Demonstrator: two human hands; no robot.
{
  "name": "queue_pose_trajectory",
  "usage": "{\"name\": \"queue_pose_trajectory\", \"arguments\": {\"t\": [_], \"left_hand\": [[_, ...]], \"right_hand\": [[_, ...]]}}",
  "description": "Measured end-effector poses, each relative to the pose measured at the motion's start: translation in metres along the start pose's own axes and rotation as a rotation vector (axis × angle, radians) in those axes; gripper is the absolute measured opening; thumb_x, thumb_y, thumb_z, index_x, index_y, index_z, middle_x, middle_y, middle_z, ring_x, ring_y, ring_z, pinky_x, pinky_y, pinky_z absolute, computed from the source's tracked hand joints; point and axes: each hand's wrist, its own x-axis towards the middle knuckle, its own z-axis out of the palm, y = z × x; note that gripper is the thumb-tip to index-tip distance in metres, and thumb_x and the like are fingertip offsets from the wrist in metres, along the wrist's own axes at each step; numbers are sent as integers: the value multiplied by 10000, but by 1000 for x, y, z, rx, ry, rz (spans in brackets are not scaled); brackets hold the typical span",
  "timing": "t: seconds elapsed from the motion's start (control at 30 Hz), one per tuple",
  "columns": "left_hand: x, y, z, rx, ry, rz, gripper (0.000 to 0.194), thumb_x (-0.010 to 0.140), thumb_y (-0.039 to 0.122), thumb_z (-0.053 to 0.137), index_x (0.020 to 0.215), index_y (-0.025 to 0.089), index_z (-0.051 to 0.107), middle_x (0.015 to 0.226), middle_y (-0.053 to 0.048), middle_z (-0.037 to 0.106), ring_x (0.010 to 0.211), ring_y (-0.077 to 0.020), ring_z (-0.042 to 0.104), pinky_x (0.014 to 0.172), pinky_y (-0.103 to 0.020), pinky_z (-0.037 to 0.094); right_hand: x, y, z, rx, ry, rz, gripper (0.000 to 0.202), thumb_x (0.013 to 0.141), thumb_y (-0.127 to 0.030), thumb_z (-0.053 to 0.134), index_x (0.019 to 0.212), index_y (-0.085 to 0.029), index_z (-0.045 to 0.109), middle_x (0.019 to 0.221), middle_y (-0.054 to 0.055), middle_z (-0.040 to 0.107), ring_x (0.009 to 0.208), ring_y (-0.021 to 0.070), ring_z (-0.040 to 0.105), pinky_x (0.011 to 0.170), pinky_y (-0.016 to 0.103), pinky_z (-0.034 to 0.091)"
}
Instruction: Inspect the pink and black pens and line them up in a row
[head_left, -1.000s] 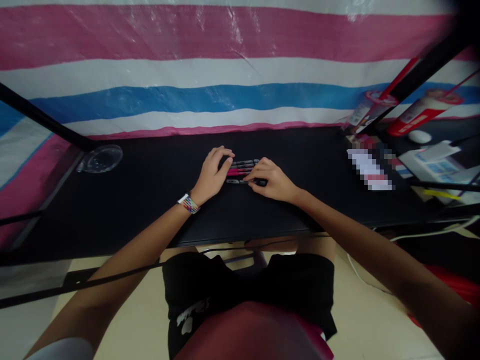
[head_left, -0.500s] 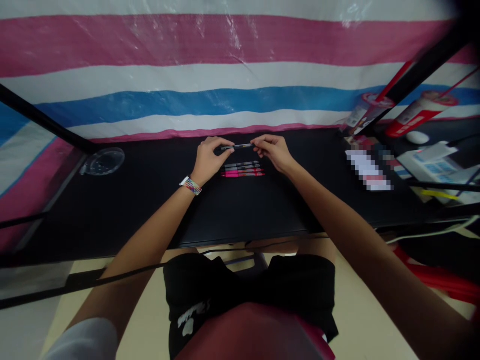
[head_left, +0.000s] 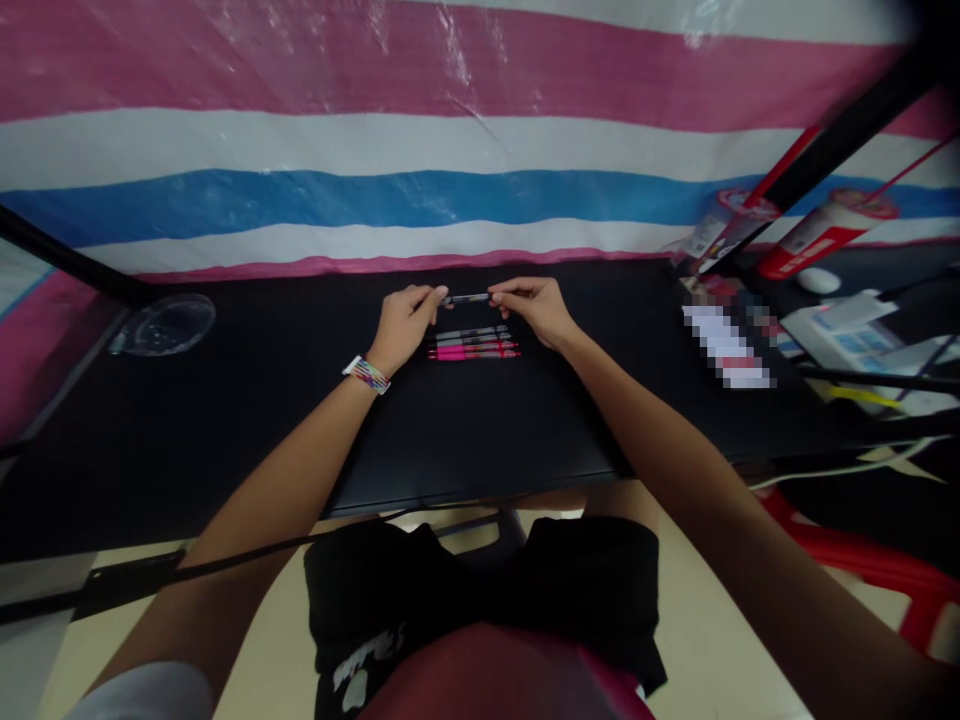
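A dark pen (head_left: 469, 298) lies crosswise between my hands, just beyond a row of several pens on the black table (head_left: 480, 430). My left hand (head_left: 405, 325) pinches its left end, and a striped band is around that wrist. The right end is pinched by the fingertips of my right hand (head_left: 536, 308). In the row, grey-and-black pens (head_left: 472, 333) lie on the far side and pink pens (head_left: 472, 351) on the near side, all roughly parallel. Whether the held pen touches the table I cannot tell.
A clear plastic lid (head_left: 166, 325) lies at the left. Toward the right stand a cup with a straw (head_left: 724, 230) and a red-and-white cup (head_left: 825, 235), near a white rounded object (head_left: 818, 281) and a pixelated paper (head_left: 727, 347). Striped sheeting (head_left: 375, 195) hangs behind the table.
The camera view has shifted slightly, so the table things appear further left. Both hands still hold the dark pen by its ends, now a little nearer the row.
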Motion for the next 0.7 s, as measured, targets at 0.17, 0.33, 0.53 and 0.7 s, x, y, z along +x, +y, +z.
{"name": "queue_pose_trajectory", "arguments": {"t": [0.17, 0.33, 0.53, 0.7], "left_hand": [[0, -4, -1, -124, -6, -81, 291, 1047, 470, 734, 901, 228, 803, 766, -27, 783, 742, -182, 726, 815, -349, 565], [0, -6, -2, -157, 36, -65, 281, 1017, 498, 780, 984, 221, 809, 834, -41, 806, 773, -176, 737, 801, -338, 557], [0, -13, -6, -124, 39, -47, 292, 1079, 508, 694, 996, 237, 765, 803, -23, 775, 785, -176, 737, 820, -341, 554], [1, -16, -6, -104, 53, -28, 274, 1084, 431, 681, 890, 239, 700, 736, -4, 716, 751, -171, 705, 804, -335, 547]], "right_hand": [[2, 3, -2, 17, 1, 16, 237, 767, -397, 981, 927, -237, 911, 861, 65, 837, 764, 201, 709, 707, 387, 576], [2, 7, -4, 57, 21, 22, 270, 759, -424, 993, 946, -249, 911, 869, 51, 826, 785, 190, 701, 724, 371, 584], [1, 6, -3, 102, 38, 36, 262, 741, -394, 1004, 933, -237, 918, 847, 49, 816, 749, 168, 682, 719, 359, 570], [2, 6, -3, 84, 40, 42, 301, 734, -424, 1003, 944, -230, 909, 858, 52, 811, 750, 172, 675, 730, 368, 586]]}}
